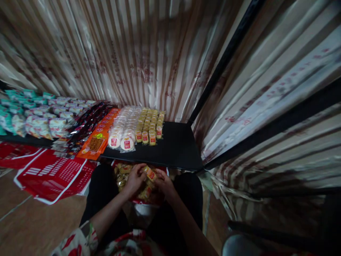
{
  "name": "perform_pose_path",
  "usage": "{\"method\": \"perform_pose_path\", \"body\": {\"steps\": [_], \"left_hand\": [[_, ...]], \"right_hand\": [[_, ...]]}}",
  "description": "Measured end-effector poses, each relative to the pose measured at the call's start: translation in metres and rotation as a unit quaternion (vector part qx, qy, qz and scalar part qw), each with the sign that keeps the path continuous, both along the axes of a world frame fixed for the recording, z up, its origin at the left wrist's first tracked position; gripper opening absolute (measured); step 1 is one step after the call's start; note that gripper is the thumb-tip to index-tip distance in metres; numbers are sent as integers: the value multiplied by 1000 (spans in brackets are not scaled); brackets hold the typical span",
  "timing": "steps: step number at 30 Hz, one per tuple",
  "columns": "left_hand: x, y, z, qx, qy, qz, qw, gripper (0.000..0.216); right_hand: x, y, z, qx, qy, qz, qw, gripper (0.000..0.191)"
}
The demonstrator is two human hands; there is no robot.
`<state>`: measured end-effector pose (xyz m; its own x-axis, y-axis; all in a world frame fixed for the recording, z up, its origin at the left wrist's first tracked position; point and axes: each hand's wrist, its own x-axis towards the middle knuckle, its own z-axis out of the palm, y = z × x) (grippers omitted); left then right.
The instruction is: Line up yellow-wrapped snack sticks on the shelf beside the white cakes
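From the head camera, a striped curtain hangs close behind a low black surface, and a black pole runs up from its far right corner. Goods lie in rows from the surface's far edge to its near edge. There are yellow packets near the middle, round white packs just left of them, then orange packs and dark packs. Teal and white bags lie farthest left. The right end of the surface is bare. Red printed sacks lie flat on the floor below the left part of the near edge.

The person sits close against the near edge, dark trousers to either side. An open bag of snacks rests between the knees, just below that edge. Over it the left hand and right hand meet, both closed on one small packet. The left fingers curl round its upper end and the right fingers pinch its lower end. The packet is yellow with a red label, tilted and clear of the surface. It looks like the ones already lined up there.
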<state>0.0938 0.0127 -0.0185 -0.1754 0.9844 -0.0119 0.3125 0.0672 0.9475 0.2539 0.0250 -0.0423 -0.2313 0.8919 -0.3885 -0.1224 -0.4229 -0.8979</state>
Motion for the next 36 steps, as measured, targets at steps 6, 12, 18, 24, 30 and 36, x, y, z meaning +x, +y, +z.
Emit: {"method": "perform_pose_path", "body": {"steps": [6, 12, 18, 24, 30, 36], "left_hand": [[15, 16, 23, 2, 6, -61, 998, 31], [27, 35, 32, 73, 40, -35, 996, 24], [46, 48, 40, 129, 105, 46, 985, 32], [65, 70, 26, 128, 64, -4, 990, 32], [76, 102, 9, 92, 55, -7, 994, 38], [70, 119, 7, 89, 53, -9, 995, 41]], "right_hand": [[13, 12, 11, 115, -54, 54, 990, 37], [19, 32, 29, 153, -84, 33, 984, 36], [21, 73, 30, 186, -95, -69, 975, 35], [17, 119, 25, 203, -136, -160, 956, 30], [6, 156, 21, 235, -199, -142, 941, 28], [-3, 175, 23, 262, -237, -156, 922, 28]]}}
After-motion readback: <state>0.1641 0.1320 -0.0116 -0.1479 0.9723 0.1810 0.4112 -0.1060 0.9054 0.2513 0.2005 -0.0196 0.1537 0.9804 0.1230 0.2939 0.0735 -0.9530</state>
